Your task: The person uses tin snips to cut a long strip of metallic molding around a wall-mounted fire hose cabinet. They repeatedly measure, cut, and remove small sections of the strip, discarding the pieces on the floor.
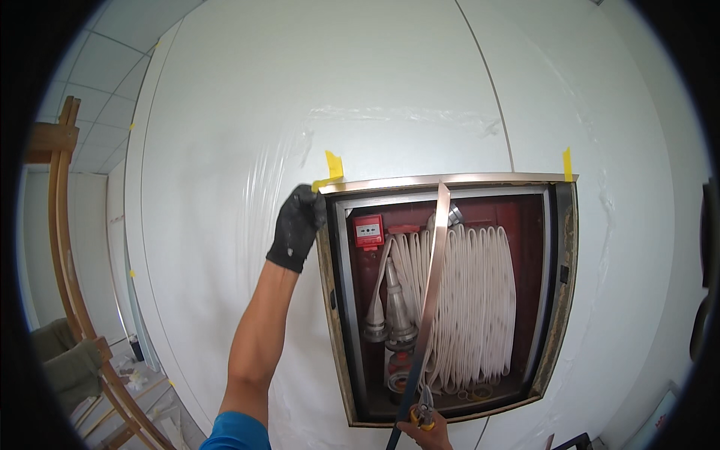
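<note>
At the lower edge, the right hand (426, 433) is closing its fingers around yellow-handled tin snips (421, 411), beside the foot of a long, thin metal trim strip (433, 285) that is leaning up across the recess. Higher, the left hand (298, 225), in a black knit glove, is pressing the bent strip's top run against the opening's upper left corner. Behind, a folded white fire hose (472, 300) is hanging in the red cabinet (529, 225), set in a smooth white wall panel (360, 82) bearing yellow tape tabs (334, 165).

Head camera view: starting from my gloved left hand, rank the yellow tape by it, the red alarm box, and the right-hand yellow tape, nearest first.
From the left hand:
1. Left yellow tape, just above it.
2. Red alarm box, inside the cabinet's upper left.
3. Right yellow tape, at the far top corner.
</note>
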Available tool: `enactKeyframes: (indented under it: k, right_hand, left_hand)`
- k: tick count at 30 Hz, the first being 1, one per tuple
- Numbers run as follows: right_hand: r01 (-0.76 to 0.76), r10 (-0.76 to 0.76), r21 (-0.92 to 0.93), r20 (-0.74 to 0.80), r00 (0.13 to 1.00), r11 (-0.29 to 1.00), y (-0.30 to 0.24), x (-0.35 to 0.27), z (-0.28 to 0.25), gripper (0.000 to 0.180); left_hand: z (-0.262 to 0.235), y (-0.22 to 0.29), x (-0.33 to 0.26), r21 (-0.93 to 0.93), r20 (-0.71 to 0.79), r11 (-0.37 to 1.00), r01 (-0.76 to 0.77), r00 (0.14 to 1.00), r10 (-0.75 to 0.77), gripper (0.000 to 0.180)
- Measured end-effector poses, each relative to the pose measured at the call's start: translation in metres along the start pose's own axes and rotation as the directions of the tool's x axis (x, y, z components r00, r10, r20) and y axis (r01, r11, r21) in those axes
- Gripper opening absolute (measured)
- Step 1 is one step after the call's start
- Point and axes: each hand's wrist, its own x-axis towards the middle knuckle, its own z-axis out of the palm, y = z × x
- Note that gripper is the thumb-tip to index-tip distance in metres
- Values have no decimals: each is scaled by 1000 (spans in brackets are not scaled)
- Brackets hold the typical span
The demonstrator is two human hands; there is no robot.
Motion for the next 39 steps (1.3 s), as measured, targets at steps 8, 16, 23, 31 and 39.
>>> enactKeyframes:
  k: [8,16,23,31,39]
  right_hand:
    - [36,-35,-120,17,999,992,11,11,6,38]
    - [-6,28,-234,90,996,972,9,57,39,40]
    - [120,-48,-423,177,983,898,37,91,64,47]
    - [250,-206,-501,142,968,829,36,122,80,44]
    - [215,-187,-524,108,976,824,36,150,101,46]
  left_hand:
    - [-8,64,94,427,-99,895,-126,978,184,23]
    - [-41,53,33,792,-129,572,-215,856,501,17]
    - [-67,26,-3,965,240,-5,-263,874,422,13]
    - [-58,1,-22,961,-42,265,-80,903,427,21]
    - [-55,-24,-30,903,420,-306,-300,765,488,45]
